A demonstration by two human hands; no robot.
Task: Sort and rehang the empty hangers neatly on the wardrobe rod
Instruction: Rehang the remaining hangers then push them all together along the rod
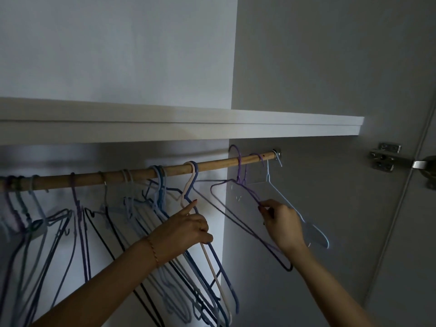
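Many empty hangers hang on a wooden rod [132,173] inside a wardrobe. The rod runs from the left side up to a metal holder [277,153] on the right wall, just under a white shelf [179,128].

On the left part of the rod, a big bunch of blue and dark hangers [77,218] hangs close together, and some are tilted and tangled. Near the middle, a cream hanger [188,182] and a blue hanger [213,253] hang side by side. The left hand [182,228] is on these two. Its pointing finger is straight and touches the cream hanger's neck, and the other fingers are curled over the two hangers lower down. It has a ring on one finger and a thin bracelet [153,251] on the wrist.

Further right, purple hangers [241,182] hang on the rod, and one hook sticks up above it. The right hand [282,224] pinches the thin purple wire between its thumb and fingertips, with the other fingers curled in. At the far right end, beside the holder, a white hanger [280,194] hangs alone, partly behind the right hand.

A metal door hinge [385,156] is on the right edge of the wardrobe. It is dim inside, so the colours on the left are hard to tell.
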